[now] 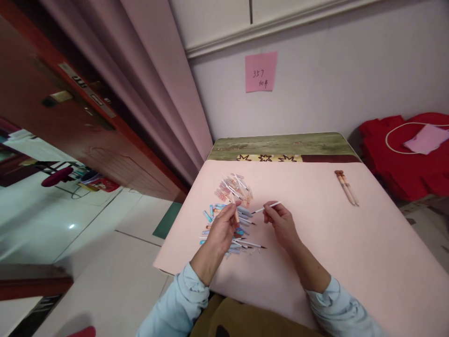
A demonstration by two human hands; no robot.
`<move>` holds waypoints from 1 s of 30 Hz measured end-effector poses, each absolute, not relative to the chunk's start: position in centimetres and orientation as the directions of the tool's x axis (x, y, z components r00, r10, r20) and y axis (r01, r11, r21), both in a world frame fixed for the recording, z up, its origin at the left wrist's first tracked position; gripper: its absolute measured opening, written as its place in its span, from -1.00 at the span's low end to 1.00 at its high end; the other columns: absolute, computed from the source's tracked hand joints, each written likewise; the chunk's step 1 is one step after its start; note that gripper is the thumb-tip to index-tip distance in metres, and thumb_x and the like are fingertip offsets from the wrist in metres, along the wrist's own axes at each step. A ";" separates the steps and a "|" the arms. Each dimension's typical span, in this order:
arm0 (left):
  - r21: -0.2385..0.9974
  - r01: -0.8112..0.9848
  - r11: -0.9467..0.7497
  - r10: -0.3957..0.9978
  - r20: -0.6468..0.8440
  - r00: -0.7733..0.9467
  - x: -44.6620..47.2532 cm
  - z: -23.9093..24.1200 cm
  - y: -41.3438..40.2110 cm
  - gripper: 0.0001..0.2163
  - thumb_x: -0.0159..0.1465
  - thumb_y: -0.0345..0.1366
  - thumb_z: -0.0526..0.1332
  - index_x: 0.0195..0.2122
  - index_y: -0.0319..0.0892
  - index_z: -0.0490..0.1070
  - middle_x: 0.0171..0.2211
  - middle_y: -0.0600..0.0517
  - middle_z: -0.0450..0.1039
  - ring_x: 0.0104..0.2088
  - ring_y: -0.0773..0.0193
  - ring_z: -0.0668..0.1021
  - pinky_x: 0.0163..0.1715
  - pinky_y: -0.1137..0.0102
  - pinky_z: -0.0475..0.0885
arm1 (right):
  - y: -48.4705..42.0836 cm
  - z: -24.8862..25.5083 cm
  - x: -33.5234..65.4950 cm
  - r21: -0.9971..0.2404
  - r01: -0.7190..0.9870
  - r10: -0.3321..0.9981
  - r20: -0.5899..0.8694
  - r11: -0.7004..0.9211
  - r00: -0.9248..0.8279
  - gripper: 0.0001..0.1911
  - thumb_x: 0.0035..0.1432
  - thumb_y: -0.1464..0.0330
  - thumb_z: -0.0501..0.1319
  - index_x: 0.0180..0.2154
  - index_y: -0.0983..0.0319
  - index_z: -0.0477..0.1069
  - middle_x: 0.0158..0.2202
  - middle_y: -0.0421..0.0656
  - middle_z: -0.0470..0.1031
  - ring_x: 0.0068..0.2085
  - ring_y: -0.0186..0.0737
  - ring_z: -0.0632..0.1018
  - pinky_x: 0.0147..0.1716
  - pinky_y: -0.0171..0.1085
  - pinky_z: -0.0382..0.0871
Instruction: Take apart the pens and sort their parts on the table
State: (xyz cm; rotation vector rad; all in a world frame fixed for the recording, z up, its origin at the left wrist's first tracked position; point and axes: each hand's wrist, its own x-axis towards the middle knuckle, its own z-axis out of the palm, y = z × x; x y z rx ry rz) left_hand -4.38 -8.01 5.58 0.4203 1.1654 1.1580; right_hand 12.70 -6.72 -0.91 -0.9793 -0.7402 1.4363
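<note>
My left hand point(224, 227) is closed around a peach-coloured pen barrel point(235, 213), held upright over the heap of pen parts. Between the fingertips of my right hand point(280, 220) is a thin white pen refill point(268, 206), its dark tip pointing left toward the barrel. A gap separates the refill from the barrel. Below and around my left hand lie blue pen parts point(207, 216) mixed with several white refills point(250, 244). Farther back is a second heap of pinkish, clear pen parts point(237, 180). Two pens with brown figure tops point(347, 188) lie together at the right.
A pale pink sheet covers the table point(298, 182), whose green patterned far edge point(280, 142) meets the wall. A pink note point(261, 71) hangs there. Right of the table sits a red cloth-covered seat point(386, 159). On the left stand a curtain point(157, 84) and a wooden door point(105, 135).
</note>
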 end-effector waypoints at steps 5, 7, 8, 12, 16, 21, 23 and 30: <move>0.698 -0.625 0.351 0.849 -0.518 -0.102 -4.4 5.4 -7.8 -0.77 0.03 -0.31 0.45 -0.33 -0.23 0.47 -0.52 0.10 0.43 -0.52 0.42 0.50 -0.46 0.51 0.44 | -6.9 -0.7 12.5 -0.822 -0.554 0.989 -0.146 -0.136 -0.027 -0.72 0.06 0.17 0.36 -0.30 0.22 0.42 -0.49 -0.22 0.46 -0.53 -0.35 0.42 -0.51 -0.32 0.32; 0.669 -0.653 0.356 0.833 -0.544 -0.103 -4.3 5.3 -7.9 -0.82 0.05 -0.39 0.43 -0.39 -0.23 0.43 -0.48 0.05 0.49 -0.47 0.38 0.55 -0.38 0.48 0.50 | -6.9 -0.8 12.5 -0.808 -0.575 0.990 -0.134 -0.130 -0.035 -0.73 0.08 0.17 0.34 -0.29 0.21 0.42 -0.48 -0.22 0.47 -0.53 -0.35 0.43 -0.50 -0.32 0.33; 0.661 -0.658 0.360 0.829 -0.551 -0.100 -4.2 5.2 -7.9 -0.84 0.07 -0.41 0.41 -0.40 -0.24 0.43 -0.47 0.03 0.50 -0.45 0.36 0.56 -0.35 0.47 0.51 | -6.9 -0.8 12.5 -0.805 -0.581 0.991 -0.128 -0.121 -0.030 -0.74 0.09 0.17 0.33 -0.28 0.21 0.41 -0.48 -0.22 0.48 -0.52 -0.35 0.43 -0.49 -0.31 0.34; 0.670 -0.641 0.374 0.834 -0.545 -0.083 -4.0 4.9 -8.2 -0.91 0.11 -0.44 0.36 -0.39 -0.26 0.45 -0.45 -0.01 0.54 -0.45 0.34 0.58 -0.33 0.44 0.54 | -6.8 -0.9 12.5 -0.816 -0.571 0.993 -0.119 -0.083 0.026 -0.74 0.11 0.17 0.32 -0.26 0.21 0.41 -0.45 -0.20 0.50 -0.48 -0.34 0.45 -0.46 -0.31 0.37; 0.683 -0.621 0.384 0.837 -0.541 -0.077 -3.7 4.7 -8.3 -0.90 0.09 -0.45 0.36 -0.39 -0.28 0.46 -0.46 -0.01 0.54 -0.46 0.33 0.58 -0.33 0.42 0.54 | -6.6 -1.0 12.5 -0.838 -0.540 0.992 -0.118 -0.077 0.042 -0.72 0.12 0.15 0.31 -0.26 0.20 0.41 -0.45 -0.20 0.50 -0.48 -0.33 0.46 -0.46 -0.29 0.38; 0.702 -0.594 0.392 0.843 -0.532 -0.073 -3.5 4.6 -8.3 -0.84 0.04 -0.45 0.40 -0.36 -0.27 0.46 -0.47 -0.01 0.54 -0.46 0.32 0.58 -0.34 0.41 0.55 | -6.6 -1.2 12.4 -0.856 -0.511 0.993 -0.109 -0.076 0.035 -0.71 0.10 0.13 0.32 -0.27 0.20 0.40 -0.46 -0.21 0.50 -0.51 -0.33 0.46 -0.47 -0.29 0.36; 0.723 -0.569 0.391 0.854 -0.516 -0.068 -3.5 4.4 -8.3 -0.80 0.03 -0.44 0.41 -0.33 -0.27 0.46 -0.47 -0.01 0.54 -0.47 0.32 0.58 -0.34 0.41 0.55 | -6.6 -1.1 12.5 -0.868 -0.491 0.994 -0.101 -0.073 0.031 -0.70 0.10 0.13 0.33 -0.28 0.21 0.40 -0.47 -0.21 0.50 -0.52 -0.33 0.45 -0.48 -0.29 0.35; 0.742 -0.539 0.398 0.857 -0.510 -0.069 -3.8 4.5 -8.5 -0.77 0.00 -0.43 0.43 -0.33 -0.28 0.45 -0.46 -0.02 0.55 -0.47 0.33 0.57 -0.35 0.41 0.54 | -6.4 -1.0 13.1 -0.849 -0.525 0.988 -0.126 -0.059 0.093 -0.72 0.09 0.15 0.33 -0.27 0.21 0.41 -0.46 -0.20 0.50 -0.50 -0.34 0.45 -0.48 -0.30 0.35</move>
